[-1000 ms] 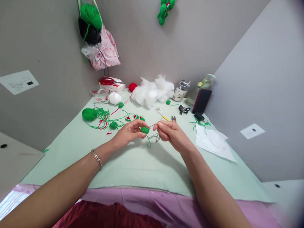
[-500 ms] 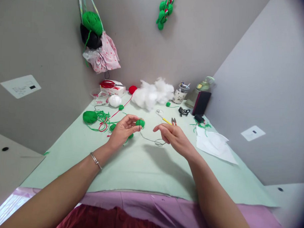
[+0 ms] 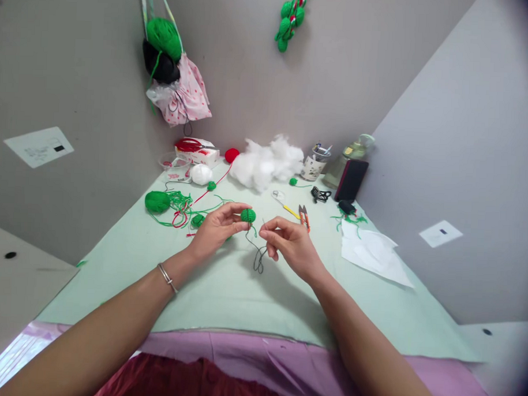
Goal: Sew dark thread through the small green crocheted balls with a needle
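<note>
My left hand pinches a small green crocheted ball between thumb and fingertips, above the pale green table cover. My right hand is closed in a pinch just right of the ball, gripping a thin needle with dark thread. The thread runs from the ball and hangs in a loop down to the cover between my hands.
Green yarn ball and tangled green and red strands lie at the left. White stuffing, a red ball, a pen cup, snips, a dark phone and white paper lie beyond and to the right.
My left hand raised the green ball and turned it. My right hand pulled away, drawing the thread out, then came back close to the ball with the thread hanging in a loop.
</note>
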A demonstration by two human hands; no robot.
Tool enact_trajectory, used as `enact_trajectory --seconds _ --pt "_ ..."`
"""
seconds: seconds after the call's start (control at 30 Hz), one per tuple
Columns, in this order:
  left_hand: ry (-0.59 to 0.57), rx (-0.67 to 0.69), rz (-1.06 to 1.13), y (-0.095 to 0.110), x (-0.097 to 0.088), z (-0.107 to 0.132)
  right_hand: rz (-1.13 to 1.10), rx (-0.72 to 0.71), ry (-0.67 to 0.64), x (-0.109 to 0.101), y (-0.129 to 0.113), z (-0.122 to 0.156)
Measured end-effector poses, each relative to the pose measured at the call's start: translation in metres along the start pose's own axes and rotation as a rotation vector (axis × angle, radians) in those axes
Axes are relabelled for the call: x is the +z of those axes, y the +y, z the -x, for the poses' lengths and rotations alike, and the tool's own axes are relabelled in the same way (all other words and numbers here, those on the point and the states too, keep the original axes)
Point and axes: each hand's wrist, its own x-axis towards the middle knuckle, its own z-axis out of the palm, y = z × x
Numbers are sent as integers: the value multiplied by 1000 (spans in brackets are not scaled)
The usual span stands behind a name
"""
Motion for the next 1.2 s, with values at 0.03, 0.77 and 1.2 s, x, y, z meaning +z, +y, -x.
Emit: enact_trajectory --seconds 0.03,0.77,1.2 --pt "1 5 -5 0 0 0 18 -1 18 1 1 0" --pt "-30 27 66 -7 2 1 76 34 17 12 5 1" --pt "8 37 -2 -7 9 6 -12 34 36 14 14 -5"
